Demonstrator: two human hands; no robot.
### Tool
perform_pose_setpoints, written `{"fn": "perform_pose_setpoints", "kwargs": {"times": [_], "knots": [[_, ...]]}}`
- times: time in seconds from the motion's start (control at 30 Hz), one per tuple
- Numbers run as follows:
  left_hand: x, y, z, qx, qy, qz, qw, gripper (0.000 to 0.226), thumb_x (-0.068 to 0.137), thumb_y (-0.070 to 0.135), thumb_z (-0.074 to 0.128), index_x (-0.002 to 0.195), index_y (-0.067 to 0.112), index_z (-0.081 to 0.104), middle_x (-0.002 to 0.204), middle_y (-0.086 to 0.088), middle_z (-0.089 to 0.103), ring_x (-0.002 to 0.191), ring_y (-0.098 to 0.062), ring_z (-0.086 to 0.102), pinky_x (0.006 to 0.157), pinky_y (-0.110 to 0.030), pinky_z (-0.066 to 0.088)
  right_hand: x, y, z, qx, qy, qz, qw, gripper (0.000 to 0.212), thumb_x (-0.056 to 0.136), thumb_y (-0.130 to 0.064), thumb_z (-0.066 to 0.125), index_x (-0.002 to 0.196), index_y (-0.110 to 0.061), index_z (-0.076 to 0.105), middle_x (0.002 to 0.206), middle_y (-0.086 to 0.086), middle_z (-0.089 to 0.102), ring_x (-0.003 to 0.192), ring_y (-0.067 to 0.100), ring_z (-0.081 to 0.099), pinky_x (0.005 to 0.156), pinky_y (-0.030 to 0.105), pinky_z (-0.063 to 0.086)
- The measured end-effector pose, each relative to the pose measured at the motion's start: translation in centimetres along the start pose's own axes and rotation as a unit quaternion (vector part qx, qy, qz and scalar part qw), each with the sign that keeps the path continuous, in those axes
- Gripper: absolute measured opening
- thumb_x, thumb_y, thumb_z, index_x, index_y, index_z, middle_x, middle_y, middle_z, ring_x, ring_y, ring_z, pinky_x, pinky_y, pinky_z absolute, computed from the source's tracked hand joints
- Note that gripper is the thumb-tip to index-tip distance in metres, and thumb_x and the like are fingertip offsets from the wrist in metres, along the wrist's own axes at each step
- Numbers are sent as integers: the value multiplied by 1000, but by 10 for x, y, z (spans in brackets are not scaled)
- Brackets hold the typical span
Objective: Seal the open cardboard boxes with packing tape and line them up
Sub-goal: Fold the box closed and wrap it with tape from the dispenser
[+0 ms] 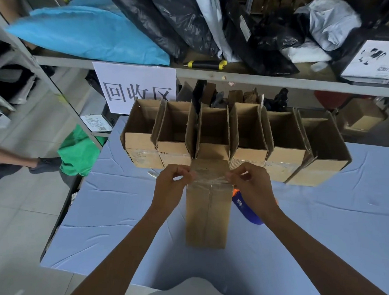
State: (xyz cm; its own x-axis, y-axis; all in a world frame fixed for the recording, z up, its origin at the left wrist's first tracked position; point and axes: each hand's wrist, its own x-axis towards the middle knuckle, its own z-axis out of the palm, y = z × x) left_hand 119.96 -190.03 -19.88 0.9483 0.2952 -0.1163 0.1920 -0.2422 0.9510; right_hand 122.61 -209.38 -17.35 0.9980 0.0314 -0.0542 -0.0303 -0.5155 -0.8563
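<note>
Tape strip [209,181] stretched across closed box [206,214]; left hand [172,182] and right hand [249,185] pinch its ends.

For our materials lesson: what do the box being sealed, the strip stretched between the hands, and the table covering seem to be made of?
Box: brown corrugated cardboard, matte; fluted edges show on the boxes behind.
Strip: clear plastic packing tape, glossy, wrinkled, see-through.
Table covering: probably thin blue fabric or plastic sheet, matte, with creases.
</note>
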Motion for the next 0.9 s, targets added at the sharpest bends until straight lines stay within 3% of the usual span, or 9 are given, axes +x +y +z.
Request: {"fn": "perform_pose_setpoints", "kwargs": {"times": [0.13,0.23,0.33,0.43,0.53,0.6,0.67,0.8,0.9], "knots": [[6,14,-3,-171,-1,-81,982,27,79,-6,67,91,10,50,80,0,65,66,-9,62,55,-15,49,5,-9,0,88,4,89,992,18,79,-11,73,91,-11,59,86,4,66,76,23,65,68,34,55],[8,16,1,-89,-15,-47,995,21,81,-6,64,98,7,57,83,-1,65,72,-9,63,55,-11,48,12,-16,-4,219,2,222,950,48,71,5,74,111,-8,52,99,10,63,85,27,64,62,32,55],[6,16,6,4,-3,15,1000,12,85,-2,61,90,7,65,84,1,66,82,-10,61,64,-7,47,21,-19,-1,257,-7,268,929,45,72,9,70,111,-5,54,95,15,64,77,25,65,53,28,53],[3,14,7,76,9,114,991,6,89,8,61,90,8,67,90,0,65,88,-12,59,76,-14,47,14,-19,4,60,65,66,994,35,75,-8,75,106,-11,60,99,6,64,84,19,62,67,21,47],[-3,12,7,164,26,220,961,16,92,16,59,86,4,69,88,-9,66,86,-14,56,80,-28,46,5,-13,5,-169,38,-276,945,15,81,-9,69,96,-9,71,100,9,67,93,22,61,78,24,45],[-7,15,8,209,53,288,933,31,92,23,55,84,-2,70,87,-19,69,86,-19,60,82,-33,50,1,-11,8,-217,-53,-313,923,18,85,-8,65,102,-5,71,104,15,68,96,30,63,85,34,49],[-3,12,9,296,56,345,889,21,85,20,67,85,0,72,93,-19,70,90,-28,64,85,-36,52,2,-4,11,-230,-51,-317,919,21,86,-8,65,105,-2,70,107,18,67,98,33,63,89,38,49],[-1,10,9,369,-37,296,881,33,76,18,73,100,-4,68,102,-20,69,93,-32,67,90,-27,50,5,3,13,-270,-75,-298,913,28,92,-8,56,115,8,60,119,25,59,109,31,57,99,31,39],[-4,12,5,368,-16,313,876,24,74,13,78,94,3,71,91,-14,71,79,-28,68,75,-32,56,0,-4,14,-206,-15,-338,918,14,83,-8,64,86,3,72,83,21,70,74,24,67,65,31,55]]}}
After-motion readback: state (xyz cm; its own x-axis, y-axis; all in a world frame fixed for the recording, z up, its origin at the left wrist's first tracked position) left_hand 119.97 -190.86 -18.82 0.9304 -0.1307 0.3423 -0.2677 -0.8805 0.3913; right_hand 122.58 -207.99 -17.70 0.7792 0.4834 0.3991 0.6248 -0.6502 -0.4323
